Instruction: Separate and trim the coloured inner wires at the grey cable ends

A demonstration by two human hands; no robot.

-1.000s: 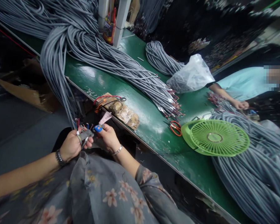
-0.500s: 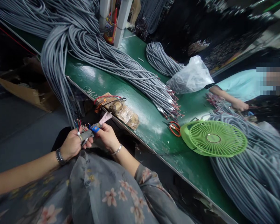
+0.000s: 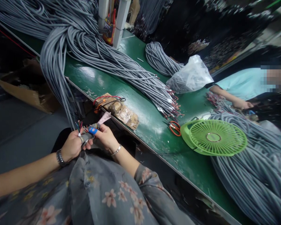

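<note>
My left hand (image 3: 71, 148) is closed around the ends of a few grey cables (image 3: 85, 136), whose coloured wire tips (image 3: 81, 126) stick up above my fist. My right hand (image 3: 105, 137) grips a small hand tool with a blue handle (image 3: 93, 129), its tip against the cable ends right beside my left thumb. Both hands sit over my lap, just in front of the green table's edge (image 3: 112, 120). The cables run up from my left hand to a thick grey bundle (image 3: 53, 68) that hangs off the table.
Grey cable bundles (image 3: 121, 68) lie across the green table. A taped block (image 3: 118, 109), orange scissors (image 3: 175, 128), a green fan (image 3: 213, 137) and a plastic bag (image 3: 190, 76) stand further right. Another person's hand (image 3: 240, 104) works on cables at the far right.
My right hand has brought the blue-handled tool a little to the left, closer against the cable ends in my left hand. The other person's hand shifted slightly.
</note>
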